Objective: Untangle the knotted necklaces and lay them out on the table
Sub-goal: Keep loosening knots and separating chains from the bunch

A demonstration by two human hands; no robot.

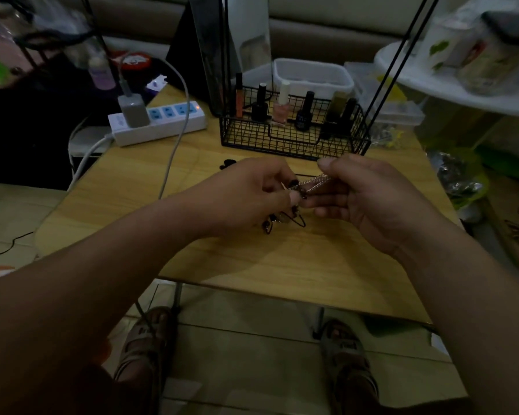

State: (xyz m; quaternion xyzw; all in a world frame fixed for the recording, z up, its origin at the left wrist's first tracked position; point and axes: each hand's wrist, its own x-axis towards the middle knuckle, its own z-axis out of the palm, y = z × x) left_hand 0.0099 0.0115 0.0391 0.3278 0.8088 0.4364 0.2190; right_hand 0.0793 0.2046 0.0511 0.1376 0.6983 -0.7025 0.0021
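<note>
Above the middle of the wooden table (252,265) both my hands hold a tangle of necklaces. A silver chain (313,182) stretches between them. My left hand (252,199) pinches the knot where the chain meets a dark beaded necklace (282,220), whose loops hang down below the hand to the table top. My right hand (369,199) grips the other end of the silver chain between thumb and curled fingers. How the strands cross inside the knot is too small and dark to tell.
A black wire basket (294,136) with several nail polish bottles stands just behind the hands. A white power strip (159,121) with a charger and cable lies at the back left. A small black item (226,164) lies near the basket. Clutter surrounds the table's right side.
</note>
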